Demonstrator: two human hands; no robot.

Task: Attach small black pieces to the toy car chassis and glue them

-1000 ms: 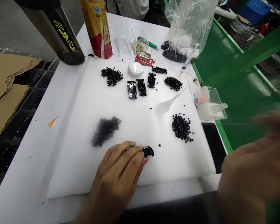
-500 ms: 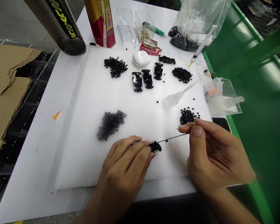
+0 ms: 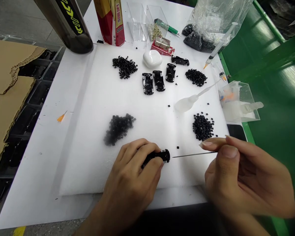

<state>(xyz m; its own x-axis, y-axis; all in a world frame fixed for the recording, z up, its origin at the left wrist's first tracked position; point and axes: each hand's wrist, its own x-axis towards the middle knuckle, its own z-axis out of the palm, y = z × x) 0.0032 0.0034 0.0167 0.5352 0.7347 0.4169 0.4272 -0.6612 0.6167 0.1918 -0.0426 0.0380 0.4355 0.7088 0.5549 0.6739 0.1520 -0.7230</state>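
Note:
My left hand (image 3: 135, 173) is closed around a small black car-shaped part (image 3: 165, 155), low on the white foam mat (image 3: 88, 164). To its right, my right hand (image 3: 236, 173) pinches a thin dark rod (image 3: 194, 154); the rod's tip is just short of the part, not touching it. A single black square (image 3: 178, 147) lies above the rod. Near my right fingers is a pile of black squares (image 3: 203, 127). Several similar black car parts (image 3: 147, 84) lie farther up the mat, by a white rounded object (image 3: 152, 59).
A squeeze dropper (image 3: 186, 103) lies right of centre, below a black pile (image 3: 196, 77). More black piles (image 3: 120, 128) are at left. A dark bottle (image 3: 76, 36), red carton (image 3: 113, 26), plastic bag (image 3: 211, 26) and syringe (image 3: 217, 46) stand or lie behind. A clear box (image 3: 250, 101) is at right.
My right hand has moved right and slightly down, drawing the rod's tip away from the part. My left fingers have shifted, and more of the black part shows.

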